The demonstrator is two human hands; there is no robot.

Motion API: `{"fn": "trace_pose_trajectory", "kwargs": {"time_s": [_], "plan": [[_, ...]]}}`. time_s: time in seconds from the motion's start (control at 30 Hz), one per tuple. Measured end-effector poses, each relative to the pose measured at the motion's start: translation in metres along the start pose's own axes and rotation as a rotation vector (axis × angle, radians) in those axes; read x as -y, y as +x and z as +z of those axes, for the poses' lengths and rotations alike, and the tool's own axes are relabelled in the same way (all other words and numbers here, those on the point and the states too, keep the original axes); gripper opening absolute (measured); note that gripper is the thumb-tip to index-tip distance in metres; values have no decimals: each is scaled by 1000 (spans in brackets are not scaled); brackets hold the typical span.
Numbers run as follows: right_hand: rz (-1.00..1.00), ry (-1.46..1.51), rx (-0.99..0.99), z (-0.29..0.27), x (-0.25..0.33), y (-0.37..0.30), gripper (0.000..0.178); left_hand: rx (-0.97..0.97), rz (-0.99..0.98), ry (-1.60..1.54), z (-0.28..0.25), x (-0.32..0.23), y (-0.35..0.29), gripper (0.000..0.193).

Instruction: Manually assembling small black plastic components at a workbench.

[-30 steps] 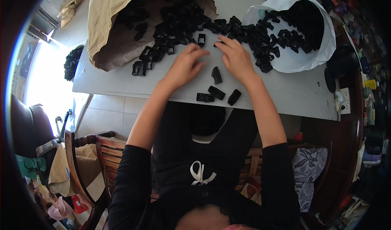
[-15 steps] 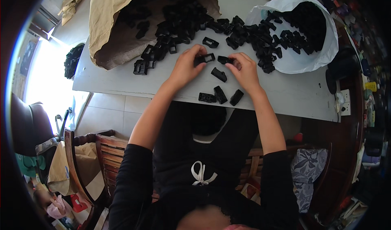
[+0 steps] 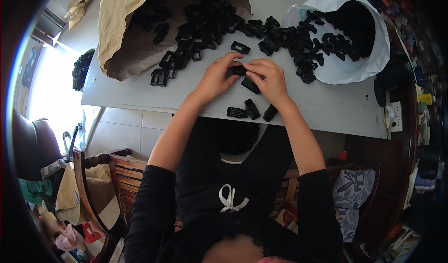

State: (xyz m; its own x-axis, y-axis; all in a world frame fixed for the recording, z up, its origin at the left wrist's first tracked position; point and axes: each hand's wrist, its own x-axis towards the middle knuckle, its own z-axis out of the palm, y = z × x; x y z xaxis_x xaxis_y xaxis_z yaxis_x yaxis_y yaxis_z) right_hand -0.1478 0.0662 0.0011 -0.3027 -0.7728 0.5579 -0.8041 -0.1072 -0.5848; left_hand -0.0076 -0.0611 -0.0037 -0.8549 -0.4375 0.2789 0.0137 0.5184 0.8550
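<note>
1. Black plastic shows between the two hands: a small part (image 3: 239, 70), held at the middle of the gray table (image 3: 326, 107). Fingers cover much of it, so I cannot be sure if it is one piece or two; its long axis seems to run left to right.
2. Left hand (image 3: 215, 79): half curled around the part's left end, fingers beyond it and thumb on the near side.
3. Right hand (image 3: 268, 78): nearly closed, thumb and fingertips pinching the part's right end.
4. Writing: a pale strip on the paper sack (image 3: 69, 198) by the wooden chair (image 3: 126, 181) is too small to read.
5. Just under the right hand lies a loose block (image 3: 250, 85), slanting from far left to near right.
6. Near the front edge, one block (image 3: 237, 112) lies left to right; another (image 3: 252, 109) points away, its far end leaning left; a third (image 3: 269, 113) leans right, partly behind the right wrist.
7. Beyond the hands, an open frame (image 3: 240, 47) lies roughly sideways.
8. A black heap (image 3: 280, 35) stretches between the brown paper bag (image 3: 113, 30) and the white plastic bag (image 3: 343, 75).
</note>
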Motion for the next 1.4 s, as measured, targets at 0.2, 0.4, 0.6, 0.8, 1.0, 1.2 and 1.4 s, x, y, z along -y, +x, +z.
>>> {"fn": "trace_pose_trajectory", "kwargs": {"time_s": [0.2, 0.4, 0.6, 0.8, 1.0, 1.2, 1.4], "plan": [[-79, -112, 56, -5, 5, 5, 24, -3, 37, 37, -1, 3, 0, 56], [-285, -376, 169, -11, 13, 4, 24, 23, 6, -2, -2, 0, -2, 58], [-152, -156, 96, -14, 10, 5, 23, 0, 35, 38, 0, 1, -2, 58], [-260, -274, 156, -13, 13, 5, 26, 12, -33, -1, -1, -1, -2, 56], [-167, -126, 174, -19, 8, 3, 33, -14, 40, 9, 0, 0, -1, 56], [-312, -430, 346, -23, 13, 11, 34, 24, 8, 1, -3, 0, 0, 55], [-6, -98, 286, -30, -12, 14, 31, -10, 171, 104, -7, 4, -6, 45]]}}
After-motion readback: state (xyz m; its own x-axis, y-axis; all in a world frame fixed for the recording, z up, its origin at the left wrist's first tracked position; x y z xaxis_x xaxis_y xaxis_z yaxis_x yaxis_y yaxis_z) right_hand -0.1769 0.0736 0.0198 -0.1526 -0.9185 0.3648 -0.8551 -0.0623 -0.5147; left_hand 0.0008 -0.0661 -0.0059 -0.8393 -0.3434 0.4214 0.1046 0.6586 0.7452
